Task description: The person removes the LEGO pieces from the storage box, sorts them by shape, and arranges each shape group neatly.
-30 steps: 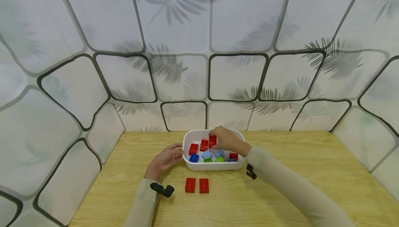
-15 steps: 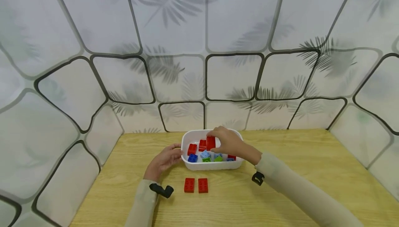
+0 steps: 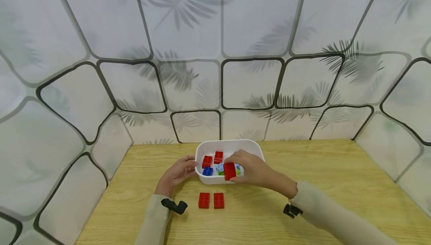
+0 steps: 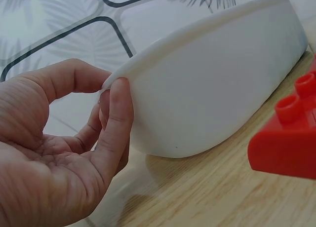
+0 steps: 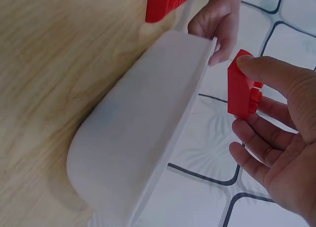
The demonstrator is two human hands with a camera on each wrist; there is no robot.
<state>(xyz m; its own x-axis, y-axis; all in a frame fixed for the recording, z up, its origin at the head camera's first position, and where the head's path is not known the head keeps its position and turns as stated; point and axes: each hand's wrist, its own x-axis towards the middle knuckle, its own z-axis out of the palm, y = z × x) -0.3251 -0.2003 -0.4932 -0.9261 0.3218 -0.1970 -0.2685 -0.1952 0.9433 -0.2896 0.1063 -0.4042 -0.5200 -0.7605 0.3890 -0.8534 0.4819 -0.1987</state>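
Red brick [image 3: 229,171]: moved nearer, now above the white tub's rim [image 3: 210,180].
Right hand [image 3: 253,168]: thumb and fingers pinch this brick.
Left hand [image 3: 179,171]: fingers grip the tub's end.
Table [image 3: 249,222]: two other red bricks [image 3: 204,200].

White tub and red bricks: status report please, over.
Left hand grips white tub by its rim. Right hand holds red brick above rim height. Two more red bricks on table, near side of tub. No obstruction seen.
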